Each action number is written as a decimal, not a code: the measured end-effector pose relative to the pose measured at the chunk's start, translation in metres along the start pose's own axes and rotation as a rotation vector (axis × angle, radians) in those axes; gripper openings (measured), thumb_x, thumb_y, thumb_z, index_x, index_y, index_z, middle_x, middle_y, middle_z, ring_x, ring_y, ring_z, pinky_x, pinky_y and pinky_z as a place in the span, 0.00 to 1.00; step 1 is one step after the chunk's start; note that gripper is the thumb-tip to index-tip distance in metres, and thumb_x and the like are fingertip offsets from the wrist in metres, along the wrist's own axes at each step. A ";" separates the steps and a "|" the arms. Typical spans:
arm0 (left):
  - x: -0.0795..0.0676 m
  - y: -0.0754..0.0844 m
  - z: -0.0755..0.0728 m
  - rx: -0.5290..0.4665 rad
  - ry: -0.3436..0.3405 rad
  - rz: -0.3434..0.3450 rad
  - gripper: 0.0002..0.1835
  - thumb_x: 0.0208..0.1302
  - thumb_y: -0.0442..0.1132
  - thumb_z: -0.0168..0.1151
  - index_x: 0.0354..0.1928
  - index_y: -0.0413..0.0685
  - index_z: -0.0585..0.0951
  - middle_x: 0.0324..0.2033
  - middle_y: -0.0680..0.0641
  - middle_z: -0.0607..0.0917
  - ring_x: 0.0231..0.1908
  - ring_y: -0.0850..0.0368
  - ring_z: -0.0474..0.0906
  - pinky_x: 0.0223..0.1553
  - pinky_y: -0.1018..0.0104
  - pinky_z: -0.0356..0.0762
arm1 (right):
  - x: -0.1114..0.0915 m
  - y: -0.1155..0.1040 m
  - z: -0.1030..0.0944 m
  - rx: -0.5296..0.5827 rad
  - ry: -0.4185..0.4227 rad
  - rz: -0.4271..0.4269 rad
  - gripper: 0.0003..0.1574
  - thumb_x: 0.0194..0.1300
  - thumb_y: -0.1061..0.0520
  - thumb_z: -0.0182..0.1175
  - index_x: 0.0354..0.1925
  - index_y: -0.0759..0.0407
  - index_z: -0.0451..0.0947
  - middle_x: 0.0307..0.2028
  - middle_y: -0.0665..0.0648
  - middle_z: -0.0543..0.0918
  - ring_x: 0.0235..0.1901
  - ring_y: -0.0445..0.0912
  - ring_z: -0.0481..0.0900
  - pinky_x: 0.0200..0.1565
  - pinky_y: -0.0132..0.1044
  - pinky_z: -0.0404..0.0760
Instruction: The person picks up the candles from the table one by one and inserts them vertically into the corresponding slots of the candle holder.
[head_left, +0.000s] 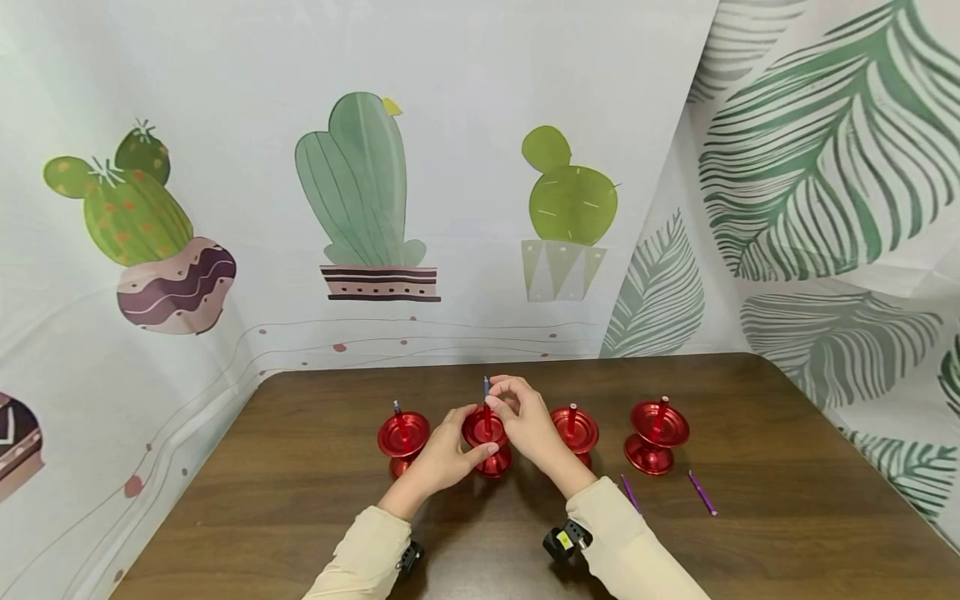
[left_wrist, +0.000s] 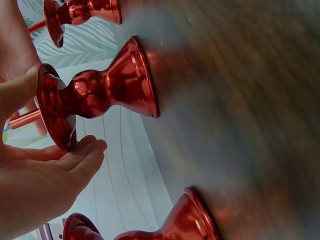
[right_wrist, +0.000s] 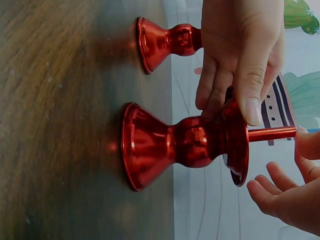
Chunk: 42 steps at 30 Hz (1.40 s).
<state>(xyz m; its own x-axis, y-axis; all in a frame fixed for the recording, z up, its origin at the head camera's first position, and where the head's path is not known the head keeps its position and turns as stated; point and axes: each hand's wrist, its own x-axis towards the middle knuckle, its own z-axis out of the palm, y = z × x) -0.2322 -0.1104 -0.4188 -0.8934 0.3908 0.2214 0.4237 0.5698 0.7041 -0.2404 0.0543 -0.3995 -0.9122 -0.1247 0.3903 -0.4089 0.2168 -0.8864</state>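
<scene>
My left hand grips the dish rim of a shiny red candle holder that stands upright on the table. In the right wrist view, its thumb lies on top of the dish, with fingers beneath. My right hand pinches a thin blue candle at the top of the holder's red tube. How deep the candle sits is hidden by the fingertips. To the left stands another red holder with a bluish tip showing at its tube.
Right of my hands stand two more red holders, one partly behind the right forearm and one farther right. On the wooden table lie two purple candles, one beside the right sleeve and another farther right.
</scene>
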 end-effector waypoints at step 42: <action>-0.003 0.003 0.005 -0.070 0.019 0.006 0.37 0.60 0.40 0.66 0.64 0.26 0.62 0.58 0.31 0.70 0.54 0.40 0.72 0.55 0.46 0.73 | -0.004 0.000 0.003 -0.081 0.027 -0.069 0.13 0.62 0.62 0.64 0.46 0.63 0.76 0.51 0.61 0.78 0.54 0.56 0.76 0.57 0.53 0.73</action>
<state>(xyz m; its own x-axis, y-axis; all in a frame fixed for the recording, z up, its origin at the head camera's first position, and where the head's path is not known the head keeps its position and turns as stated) -0.2278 -0.1062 -0.4213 -0.8937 0.3801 0.2382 0.4185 0.5150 0.7481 -0.2368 0.0517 -0.4018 -0.8818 -0.1158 0.4571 -0.4704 0.2860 -0.8348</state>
